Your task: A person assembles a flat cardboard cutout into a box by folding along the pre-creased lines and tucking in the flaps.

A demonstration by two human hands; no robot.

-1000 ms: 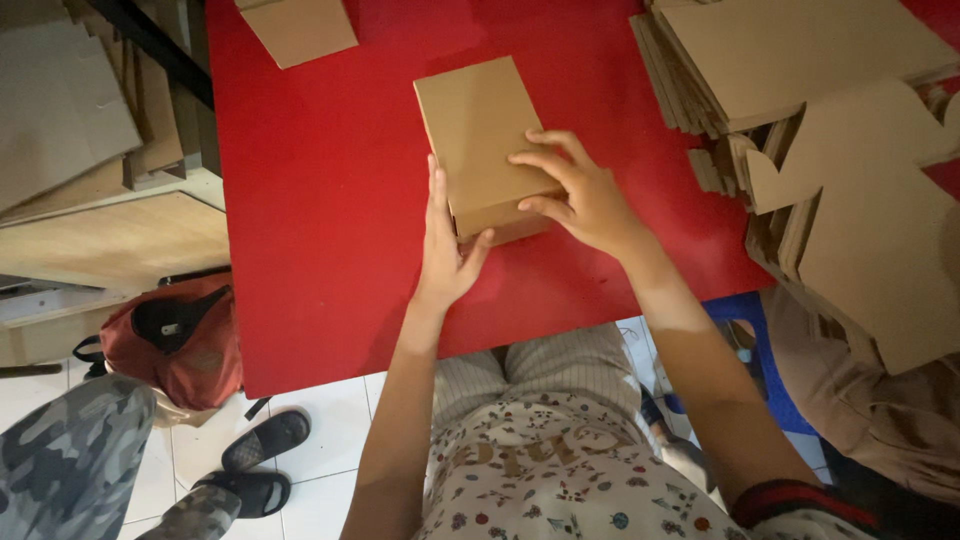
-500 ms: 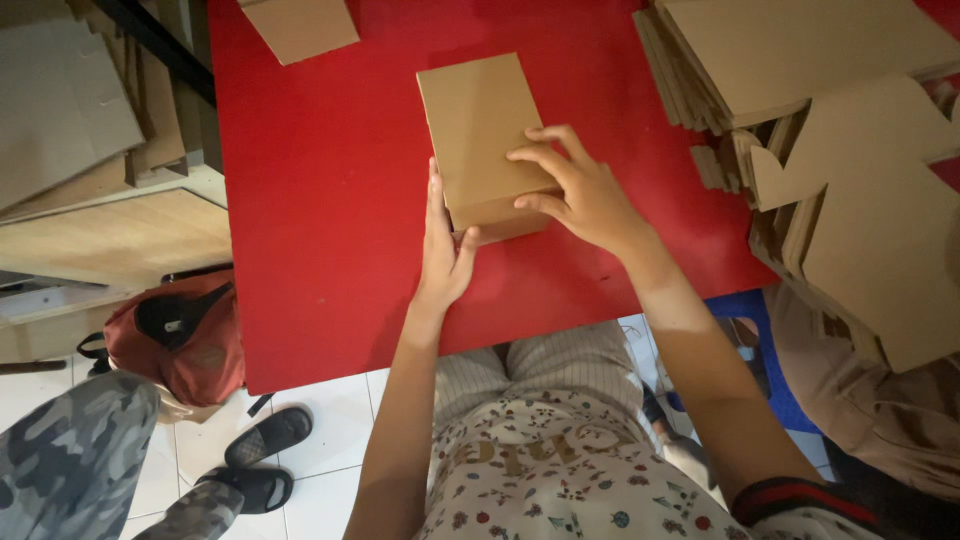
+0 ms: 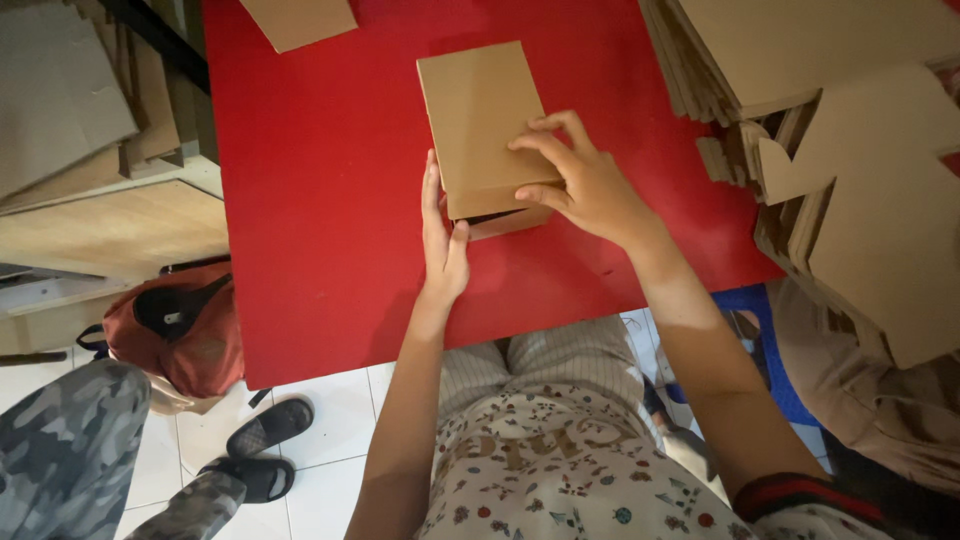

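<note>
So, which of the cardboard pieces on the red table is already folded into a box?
The brown cardboard box at the table's middle, between the left hand and right hand. The flat sheet and die-cut stacks lie unfolded.

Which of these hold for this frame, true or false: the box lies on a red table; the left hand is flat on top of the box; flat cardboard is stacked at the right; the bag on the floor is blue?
1. The cardboard box lies on a red table. True.
2. The left hand is flat on top of the box. False: it is pressed edge-on against the box's left side; the right hand rests on top.
3. Flat cardboard blanks are stacked at the right. True.
4. The bag on the floor is blue. False: it is red with black.
</note>
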